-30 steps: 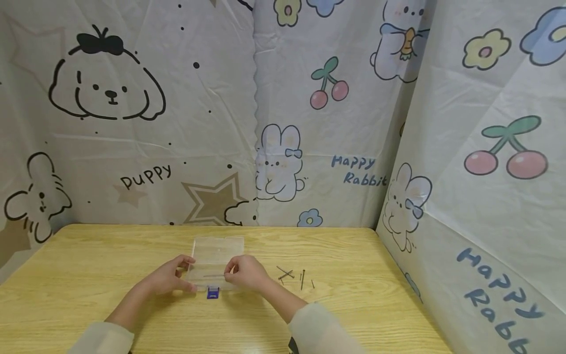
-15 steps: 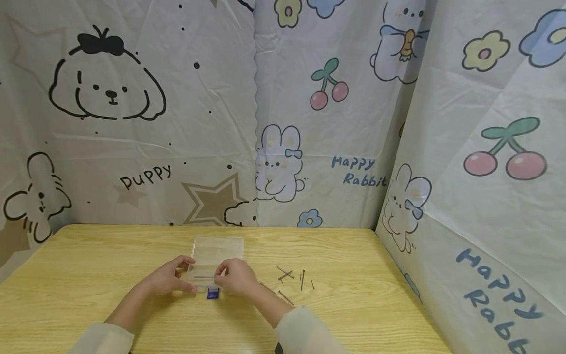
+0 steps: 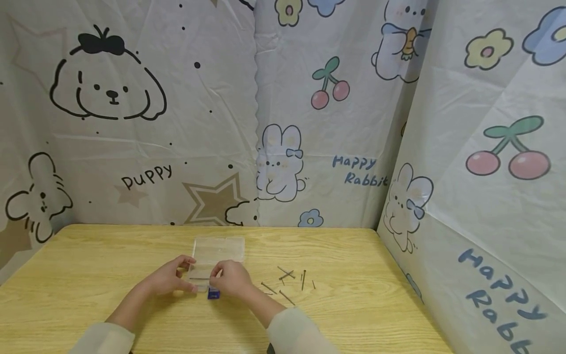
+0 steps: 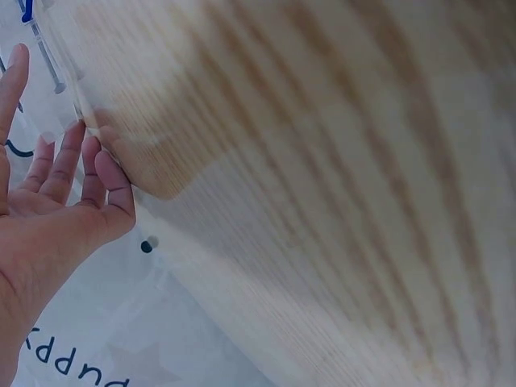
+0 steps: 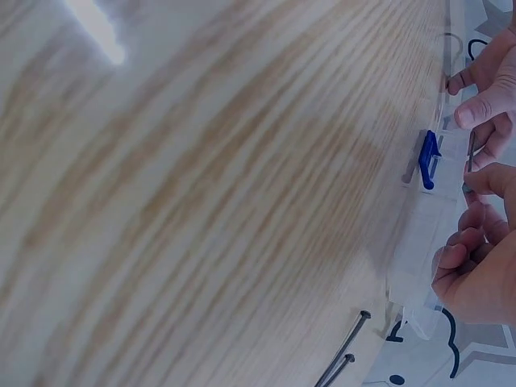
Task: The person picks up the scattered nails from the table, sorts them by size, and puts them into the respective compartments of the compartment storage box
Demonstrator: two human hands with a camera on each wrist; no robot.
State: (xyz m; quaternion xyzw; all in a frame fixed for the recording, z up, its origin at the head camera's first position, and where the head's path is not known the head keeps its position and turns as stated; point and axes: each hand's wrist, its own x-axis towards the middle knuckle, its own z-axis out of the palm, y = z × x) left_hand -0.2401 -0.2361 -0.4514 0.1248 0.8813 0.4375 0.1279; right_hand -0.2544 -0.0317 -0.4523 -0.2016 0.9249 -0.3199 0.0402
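A clear plastic box (image 3: 201, 285) stands on the table with its lid (image 3: 218, 248) laid back toward the far side and a blue latch (image 3: 213, 294) at its front. My left hand (image 3: 167, 278) holds the box at its left side, thumb near the front corner and fingers farther back. Over the box, my right hand (image 3: 232, 278) pinches a thin nail (image 3: 200, 279) by its right end. The nail points left, lying level over the box's front part. The right wrist view shows this nail (image 5: 472, 151) between the fingertips, by the blue latch (image 5: 428, 160).
Several loose nails lie on the wood-grain table (image 3: 362, 305) to the right of the box, among them a crossed pair (image 3: 286, 273), an upright-lying long nail (image 3: 303, 280) and one nearer the front (image 3: 286, 297). A printed cloth (image 3: 212, 123) hangs behind the table.
My right hand has moved left over the box with the nail in its fingers. Its forearm has uncovered nails on the table. My left hand has stayed at the box.
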